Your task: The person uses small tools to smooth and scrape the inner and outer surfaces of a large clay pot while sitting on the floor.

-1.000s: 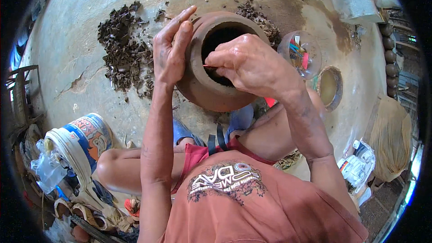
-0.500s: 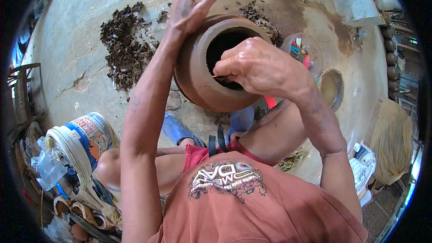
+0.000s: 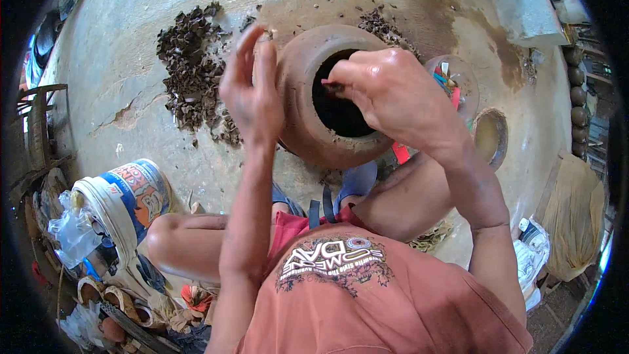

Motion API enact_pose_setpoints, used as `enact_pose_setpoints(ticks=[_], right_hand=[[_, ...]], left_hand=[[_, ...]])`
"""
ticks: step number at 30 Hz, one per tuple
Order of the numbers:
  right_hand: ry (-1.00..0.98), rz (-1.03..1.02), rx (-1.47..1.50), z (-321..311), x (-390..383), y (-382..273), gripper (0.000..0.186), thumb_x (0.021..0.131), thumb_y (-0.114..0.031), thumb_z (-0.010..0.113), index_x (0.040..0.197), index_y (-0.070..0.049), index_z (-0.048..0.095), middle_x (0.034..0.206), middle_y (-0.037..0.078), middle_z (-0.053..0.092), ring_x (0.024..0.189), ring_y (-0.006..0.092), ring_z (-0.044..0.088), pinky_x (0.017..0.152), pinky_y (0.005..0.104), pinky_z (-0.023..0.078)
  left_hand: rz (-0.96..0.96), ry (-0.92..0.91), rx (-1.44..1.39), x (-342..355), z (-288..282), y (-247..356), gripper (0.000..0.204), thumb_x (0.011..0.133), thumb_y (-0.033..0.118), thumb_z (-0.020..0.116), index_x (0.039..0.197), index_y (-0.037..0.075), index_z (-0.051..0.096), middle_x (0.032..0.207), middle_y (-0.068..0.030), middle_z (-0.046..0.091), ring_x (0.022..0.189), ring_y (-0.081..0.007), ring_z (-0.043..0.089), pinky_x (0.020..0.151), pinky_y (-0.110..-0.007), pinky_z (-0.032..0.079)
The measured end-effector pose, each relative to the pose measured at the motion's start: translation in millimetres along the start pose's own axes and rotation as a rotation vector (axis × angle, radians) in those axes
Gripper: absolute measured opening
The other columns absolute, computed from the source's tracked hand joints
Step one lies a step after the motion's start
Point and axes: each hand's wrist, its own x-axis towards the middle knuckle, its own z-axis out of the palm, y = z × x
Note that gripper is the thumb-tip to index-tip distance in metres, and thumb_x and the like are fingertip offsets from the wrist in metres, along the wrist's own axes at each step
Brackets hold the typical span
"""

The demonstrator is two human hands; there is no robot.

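My right hand (image 3: 393, 92) is pinched over the mouth of a round clay pot (image 3: 303, 118), closed on a small reddish tool (image 3: 331, 85) with dark material on it; its exact shape is partly hidden. My left hand (image 3: 252, 85) is raised at the pot's left side, fingers apart and slightly bent; I cannot tell whether it touches the pot. The pot's inside is dark. Dark clay scraps (image 3: 190, 65) lie on the floor to the left, more (image 3: 380, 26) behind the pot.
A clear container of coloured tools (image 3: 458, 78) and a bowl of murky liquid (image 3: 491, 137) stand right. A white bucket (image 3: 124, 203) is lower left, a cloth-covered heap (image 3: 570, 216) lower right, a pale block (image 3: 524, 6) upper right. My bent legs (image 3: 406, 203) flank the pot.
My left hand has swung up, then back down and left along the pot's side. My right hand has moved rightward and slightly up in the mouth, lifting the small tool from the near inner rim.
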Motion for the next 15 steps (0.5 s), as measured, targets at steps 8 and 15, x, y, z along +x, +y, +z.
enact_pose_setpoints(ticks=[8,15], right_hand=[[0.183,0.078,-0.025,17.2,3.5,-11.6,0.009,0.083,-0.002,0.066,0.091,-0.001,0.069,0.085,0.021,0.071,0.084,0.0408,0.072,0.075,0.0498,0.059],[0.034,0.023,0.023,12.0,0.1,-13.2,0.011,0.082,-0.002,0.064,0.091,-0.001,0.068,0.088,0.020,0.071,0.088,0.0398,0.072,0.079,0.0498,0.058]], left_hand=[[0.113,-0.088,0.321,-110.0,-0.1,6.5,0.062,0.113,0.038,0.037,0.159,-0.003,0.043,0.164,-0.0213,0.044,0.159,-0.0373,0.028,0.130,-0.048,0.018],[0.114,-0.116,0.229,-80.9,0.7,-5.6,0.061,0.112,0.045,0.037,0.153,0.004,0.055,0.160,-0.0174,0.050,0.155,-0.0439,0.033,0.128,-0.055,0.017]])
